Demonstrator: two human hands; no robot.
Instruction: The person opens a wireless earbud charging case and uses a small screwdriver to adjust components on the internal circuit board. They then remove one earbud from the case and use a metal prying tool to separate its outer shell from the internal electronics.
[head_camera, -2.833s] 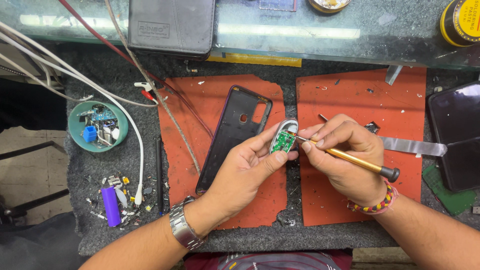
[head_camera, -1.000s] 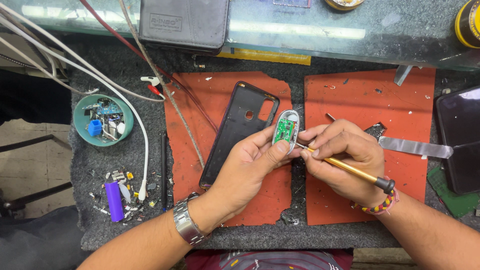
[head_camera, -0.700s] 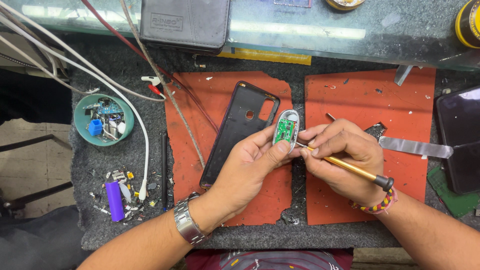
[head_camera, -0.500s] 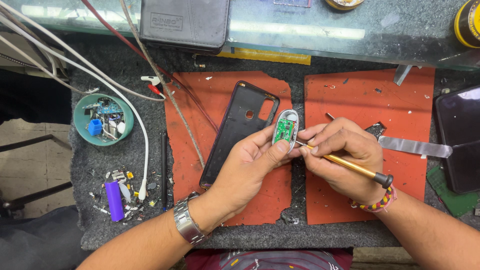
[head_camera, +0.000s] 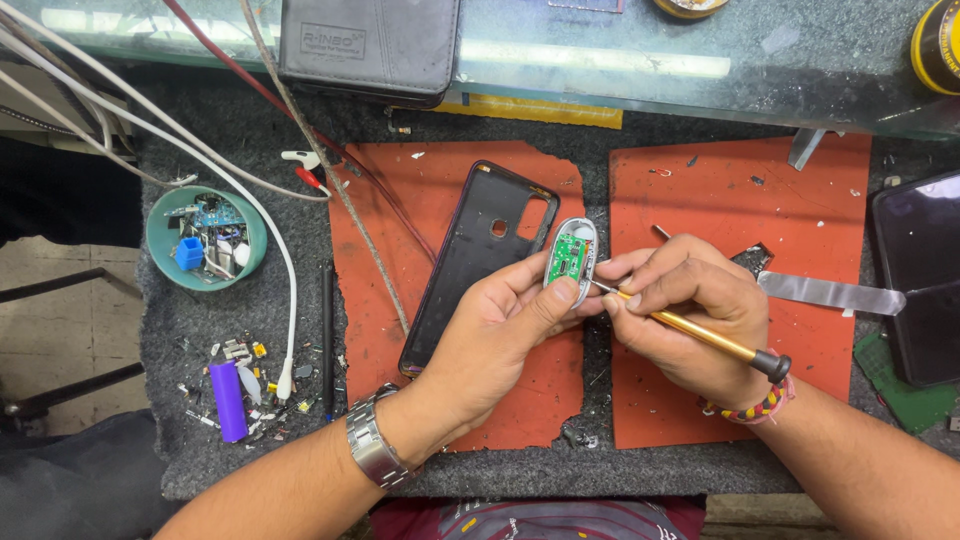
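My left hand (head_camera: 495, 340) pinches a small oval white device (head_camera: 571, 259) with a green circuit board showing inside it. My right hand (head_camera: 690, 310) grips a thin screwdriver (head_camera: 700, 335) with a yellow shaft and black end cap. Its tip touches the lower right edge of the device. Both hands hover above two red mats (head_camera: 400, 230). A black phone back cover (head_camera: 480, 260) lies on the left mat, just left of the device.
A green bowl (head_camera: 160, 225) of small parts sits at left, with a purple cylinder (head_camera: 227, 400) and scraps below it. White and red cables (head_camera: 230, 180) cross the grey felt. A metal blade (head_camera: 830, 293) and dark phone (head_camera: 925, 280) lie at right. A black case (head_camera: 370, 45) rests at the back.
The hands with the device and screwdriver have shifted slightly up and left. The screwdriver tip stays at the device's edge. Nothing else has moved.
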